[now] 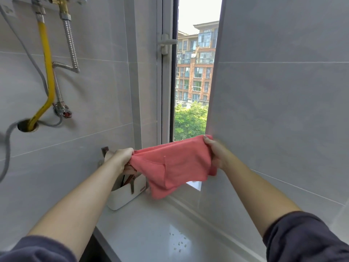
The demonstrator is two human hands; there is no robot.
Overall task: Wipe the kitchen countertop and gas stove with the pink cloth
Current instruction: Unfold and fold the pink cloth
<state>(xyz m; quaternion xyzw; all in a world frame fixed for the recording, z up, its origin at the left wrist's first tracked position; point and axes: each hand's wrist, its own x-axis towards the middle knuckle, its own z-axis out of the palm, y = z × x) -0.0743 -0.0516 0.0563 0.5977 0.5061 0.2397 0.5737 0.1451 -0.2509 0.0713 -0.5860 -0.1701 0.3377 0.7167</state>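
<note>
The pink cloth [175, 165] hangs stretched in the air between both hands, in front of the narrow window. My left hand [122, 157] grips its left end, bunched in the fingers. My right hand [215, 150] pinches its upper right corner. The cloth's lower part droops over the white countertop [151, 229] without resting on it. No gas stove is in view.
A white utensil holder [124, 195] with several utensils stands on the countertop under my left hand, against the tiled wall. Yellow and metal pipes [47, 72] run down the left wall. A window handle [166, 43] sits above. Small specks [179, 242] lie on the counter.
</note>
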